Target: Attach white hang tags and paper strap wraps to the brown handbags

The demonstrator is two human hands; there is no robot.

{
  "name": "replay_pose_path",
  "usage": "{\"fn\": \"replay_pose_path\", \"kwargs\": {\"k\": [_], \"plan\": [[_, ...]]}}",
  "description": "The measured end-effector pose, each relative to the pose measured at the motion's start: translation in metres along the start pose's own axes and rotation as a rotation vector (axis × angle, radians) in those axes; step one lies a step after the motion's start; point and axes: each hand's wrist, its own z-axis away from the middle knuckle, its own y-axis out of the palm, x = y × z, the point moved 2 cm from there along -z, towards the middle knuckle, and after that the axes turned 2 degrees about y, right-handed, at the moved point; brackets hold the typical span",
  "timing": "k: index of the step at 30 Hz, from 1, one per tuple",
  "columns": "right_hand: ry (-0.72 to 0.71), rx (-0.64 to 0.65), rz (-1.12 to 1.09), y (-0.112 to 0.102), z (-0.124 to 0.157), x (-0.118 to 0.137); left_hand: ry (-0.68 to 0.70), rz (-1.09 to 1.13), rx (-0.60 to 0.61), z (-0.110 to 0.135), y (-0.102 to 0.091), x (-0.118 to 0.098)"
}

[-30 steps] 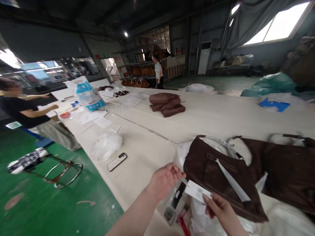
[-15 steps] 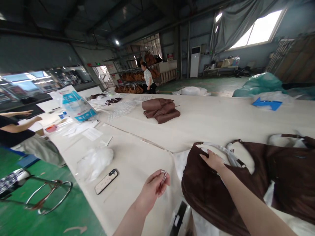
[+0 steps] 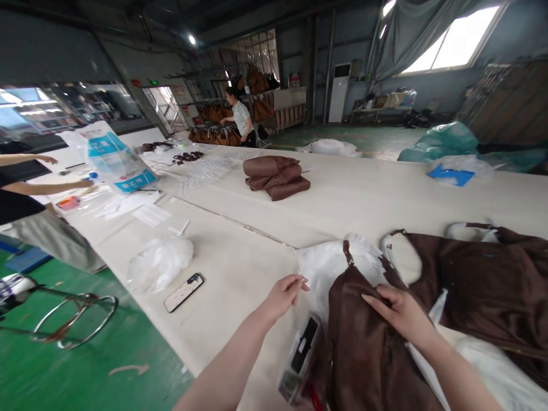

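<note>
My right hand [image 3: 400,312] grips the top of a dark brown bag [image 3: 368,354] that stands turned on edge near the table's front. My left hand [image 3: 285,294] hovers just left of the bag, its fingertips pinched together on something small that I cannot make out. White plastic wrapping [image 3: 329,265] lies under and behind the bag. A second brown bag [image 3: 479,285] lies flat to the right on more white wrap.
A phone [image 3: 184,291] and a crumpled clear bag [image 3: 160,261] lie on the cream table [image 3: 240,268] to the left. A folded brown pile [image 3: 276,177] sits further back. A person [image 3: 25,211] works at the left edge, another [image 3: 240,117] stands far off. A stool [image 3: 51,308] is on the green floor.
The brown bag has been pulled toward me and turned up on edge by my right hand. My left hand has risen a little, still pinched.
</note>
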Motion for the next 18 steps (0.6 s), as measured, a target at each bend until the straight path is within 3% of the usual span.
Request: {"fn": "replay_pose_path", "kwargs": {"k": [4, 8, 11, 13, 16, 18], "plan": [[-0.077, 0.02, 0.069, 0.035, 0.041, 0.021, -0.046, -0.159, 0.075, -0.034, 0.036, 0.021], [-0.023, 0.049, 0.06, 0.058, 0.047, 0.018, -0.097, -0.177, 0.141, -0.046, 0.062, 0.033], [0.076, 0.073, -0.039, 0.058, 0.032, 0.017, -0.078, -0.226, 0.15, -0.046, 0.066, 0.033], [0.214, 0.083, -0.097, 0.059, 0.015, 0.017, -0.04, -0.284, 0.144, -0.046, 0.065, 0.031], [0.413, 0.25, -0.215, 0.071, -0.013, 0.019, 0.038, -0.387, 0.146, -0.045, 0.06, 0.025], [0.454, 0.371, -0.311, 0.084, -0.027, 0.022, 0.081, -0.464, 0.145, -0.044, 0.055, 0.019]]}}
